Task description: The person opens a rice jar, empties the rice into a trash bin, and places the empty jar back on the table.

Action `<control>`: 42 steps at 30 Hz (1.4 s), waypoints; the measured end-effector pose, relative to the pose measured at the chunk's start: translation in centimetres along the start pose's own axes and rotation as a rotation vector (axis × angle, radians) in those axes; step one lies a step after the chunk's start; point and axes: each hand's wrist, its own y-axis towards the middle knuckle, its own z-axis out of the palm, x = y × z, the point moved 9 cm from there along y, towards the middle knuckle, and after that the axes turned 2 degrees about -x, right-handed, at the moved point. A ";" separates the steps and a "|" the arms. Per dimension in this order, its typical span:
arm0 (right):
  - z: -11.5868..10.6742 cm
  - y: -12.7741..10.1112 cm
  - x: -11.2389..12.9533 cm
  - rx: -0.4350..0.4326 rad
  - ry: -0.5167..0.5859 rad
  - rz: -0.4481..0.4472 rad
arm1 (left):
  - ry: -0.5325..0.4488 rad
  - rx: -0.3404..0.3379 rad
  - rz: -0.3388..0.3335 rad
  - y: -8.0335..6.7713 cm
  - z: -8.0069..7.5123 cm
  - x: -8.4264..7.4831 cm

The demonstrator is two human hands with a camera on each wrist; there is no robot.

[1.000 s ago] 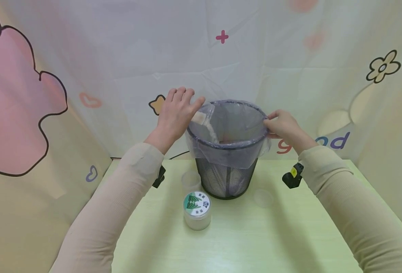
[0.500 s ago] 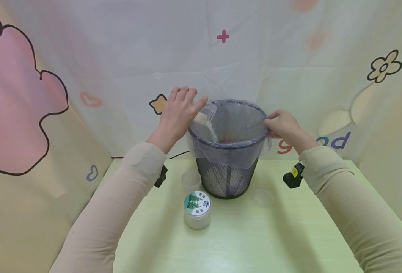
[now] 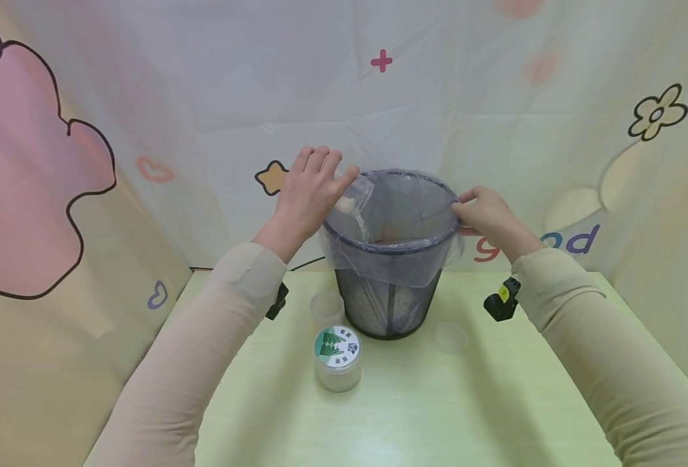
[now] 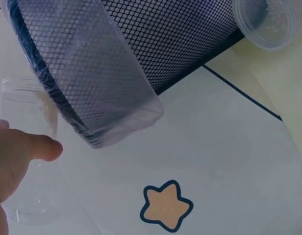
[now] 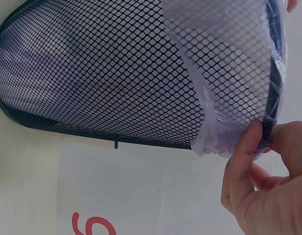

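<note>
A black mesh waste bin (image 3: 387, 305) lined with a clear plastic bag (image 3: 391, 263) stands on the pale green table (image 3: 437, 402). My left hand (image 3: 309, 191) holds a clear plastic jar (image 3: 356, 194) tipped over the bin's left rim, and a thin stream of pale grains falls from it into the bag. In the left wrist view the jar (image 4: 26, 152) lies by my thumb, next to the bin (image 4: 156, 44). My right hand (image 3: 484, 214) grips the bin's right rim; in the right wrist view its fingers (image 5: 244, 156) pinch the bag's edge (image 5: 224, 98).
A second jar (image 3: 337, 360) with a green-and-white printed lid stands in front of the bin. An empty clear lid or cup (image 3: 326, 306) lies at the bin's left foot, and another clear lid (image 3: 450, 337) lies to its right. A patterned cloth backdrop (image 3: 145, 130) hangs behind.
My left hand has tilted the jar a little higher and closer over the rim, and the heap of grains inside it has shrunk. The right hand and the bin have stayed put.
</note>
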 end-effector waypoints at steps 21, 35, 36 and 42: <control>0.1 0.1 -0.3 0.009 0.027 0.006 | 0.120 0.075 0.187 -0.1 0.6 -1.6; 0.1 0.0 -0.2 0.007 0.028 0.000 | 0.215 0.087 0.325 0.2 0.5 -2.7; 0.1 0.0 -0.2 0.007 0.028 -0.001 | 0.226 0.096 0.337 0.2 0.6 -2.8; 0.1 0.0 -0.2 0.009 0.032 -0.001 | 0.281 0.130 0.403 0.1 0.9 -3.2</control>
